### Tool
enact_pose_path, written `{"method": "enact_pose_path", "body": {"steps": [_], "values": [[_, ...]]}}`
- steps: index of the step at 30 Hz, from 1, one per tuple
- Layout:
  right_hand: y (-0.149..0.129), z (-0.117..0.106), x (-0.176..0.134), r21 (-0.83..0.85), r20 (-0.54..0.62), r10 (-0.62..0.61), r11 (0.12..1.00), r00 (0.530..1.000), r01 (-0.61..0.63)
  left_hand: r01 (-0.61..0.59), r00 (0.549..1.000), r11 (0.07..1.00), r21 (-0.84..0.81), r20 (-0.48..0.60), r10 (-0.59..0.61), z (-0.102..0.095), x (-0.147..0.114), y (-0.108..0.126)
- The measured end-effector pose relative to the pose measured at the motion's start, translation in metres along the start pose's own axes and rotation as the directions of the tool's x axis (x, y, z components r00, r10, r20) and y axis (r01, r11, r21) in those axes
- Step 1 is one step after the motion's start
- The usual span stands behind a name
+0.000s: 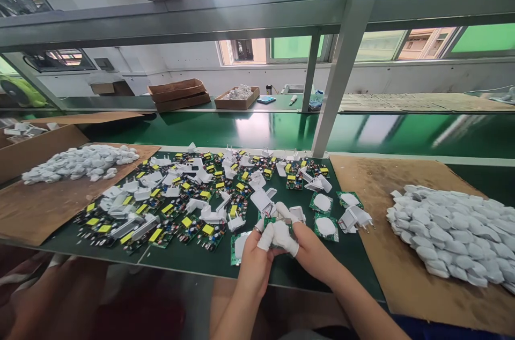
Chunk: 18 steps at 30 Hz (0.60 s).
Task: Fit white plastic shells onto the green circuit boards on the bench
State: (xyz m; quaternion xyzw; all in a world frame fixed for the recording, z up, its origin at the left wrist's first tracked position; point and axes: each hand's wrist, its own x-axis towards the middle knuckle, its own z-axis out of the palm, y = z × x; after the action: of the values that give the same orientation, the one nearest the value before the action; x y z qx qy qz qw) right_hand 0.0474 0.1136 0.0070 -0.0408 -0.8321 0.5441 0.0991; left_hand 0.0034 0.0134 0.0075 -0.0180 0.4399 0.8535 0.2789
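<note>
My left hand [259,249] and my right hand [300,238], with white covers on several fingers, meet at the table's front edge. Between them they grip a green circuit board [270,220], mostly hidden by the fingers. Beside my left hand lies a board with a white pad [240,248]. To the right of my right hand are several more boards with white pads [325,226] and a white plug housing [354,217]. Just beyond my fingertips sits an open white plug housing [262,201].
Circuit boards with yellow parts [187,222] and white housings spread across the green table to the left. Piles of white pads [454,233] lie on cardboard at both sides. A metal post [341,56] rises behind. Another person's blurred limbs [60,292] show lower left.
</note>
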Motion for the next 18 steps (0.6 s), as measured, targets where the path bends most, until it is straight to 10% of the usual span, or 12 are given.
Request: {"method": "enact_pose_path", "body": {"steps": [10,13,18], "values": [[0.003,0.006,-0.001,0.576,-0.020,0.248,0.795,0.969,-0.191,-0.080,0.996,0.962,0.261,0.069,0.064,0.000,0.000,-0.007],[0.005,0.001,-0.011,0.667,0.031,0.320,0.699,0.947,-0.258,-0.295,0.954,0.668,0.683,0.251,0.164,-0.005,-0.005,0.012],[0.021,-0.041,-0.052,0.263,-0.198,0.340,0.922,0.919,-0.285,-0.327,0.943,0.419,0.847,0.320,0.089,-0.030,-0.025,0.057]]}}
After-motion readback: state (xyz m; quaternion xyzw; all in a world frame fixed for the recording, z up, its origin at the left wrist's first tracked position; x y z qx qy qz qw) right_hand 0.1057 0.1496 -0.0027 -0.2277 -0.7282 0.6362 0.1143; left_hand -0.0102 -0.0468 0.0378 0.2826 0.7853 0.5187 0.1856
